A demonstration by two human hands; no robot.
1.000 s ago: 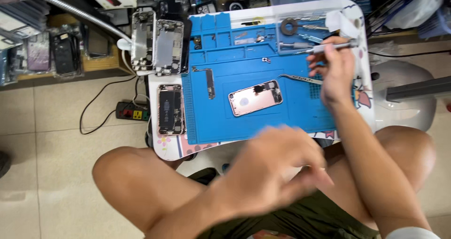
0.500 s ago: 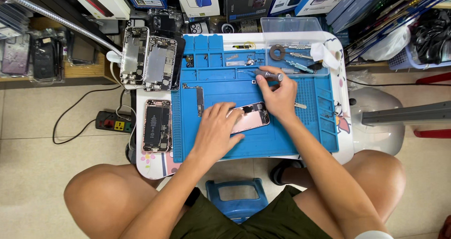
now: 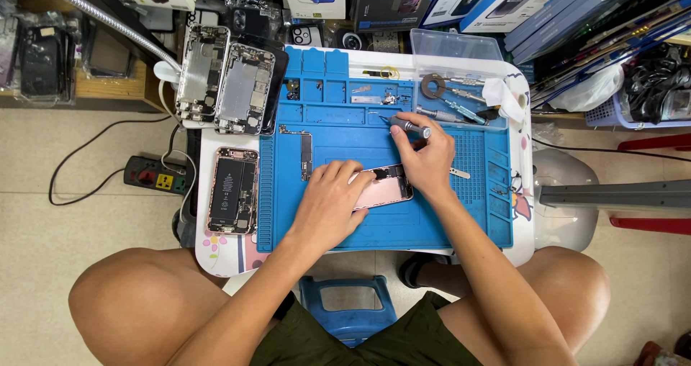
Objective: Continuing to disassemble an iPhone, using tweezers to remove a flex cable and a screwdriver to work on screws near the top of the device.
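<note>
My left hand (image 3: 327, 204) lies flat on the pink phone (image 3: 381, 191), pinning it to the blue mat (image 3: 432, 222); my right hand (image 3: 425, 157) clenches a screwdriver (image 3: 410, 127) above the phone's top end.

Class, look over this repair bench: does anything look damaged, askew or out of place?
Nothing looks spilled. Three opened phones lie off the blue mat, two overhanging the table's edge. The left hand steadies a pink phone; the right hand holds a screwdriver.
</note>
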